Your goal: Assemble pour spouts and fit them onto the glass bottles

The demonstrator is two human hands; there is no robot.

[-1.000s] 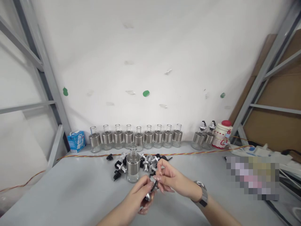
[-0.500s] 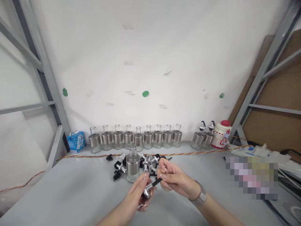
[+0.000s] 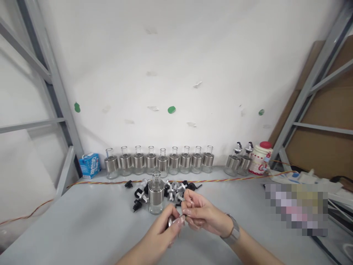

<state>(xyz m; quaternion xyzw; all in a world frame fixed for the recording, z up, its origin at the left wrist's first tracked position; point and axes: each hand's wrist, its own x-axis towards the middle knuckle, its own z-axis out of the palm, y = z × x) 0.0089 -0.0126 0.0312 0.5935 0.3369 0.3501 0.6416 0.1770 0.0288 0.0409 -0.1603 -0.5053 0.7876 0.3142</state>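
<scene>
My left hand [image 3: 165, 230] is closed around a silver-and-black pour spout [image 3: 170, 221], most of it hidden by the fingers. My right hand [image 3: 202, 213] pinches the spout's dark end, and the fingertips of both hands nearly meet. Just beyond them stands an open glass bottle [image 3: 156, 195] with a metal sleeve, upright and without a spout. Around its base lies a loose pile of silver and black spout parts [image 3: 172, 187], partly hidden behind the bottle and my right hand.
A row of similar sleeved bottles [image 3: 151, 162] lines the wall. Two bottles with spouts [image 3: 233, 163] stand at right beside a red-lidded container [image 3: 260, 158]. A blue carton [image 3: 90, 166] is at left. A twisted cable [image 3: 220, 179] crosses the table; a power strip [image 3: 289, 176] lies right.
My left thumb and fingers have shifted up over the spout, covering more of it. The dark stem that showed between my hands is now mostly hidden.
</scene>
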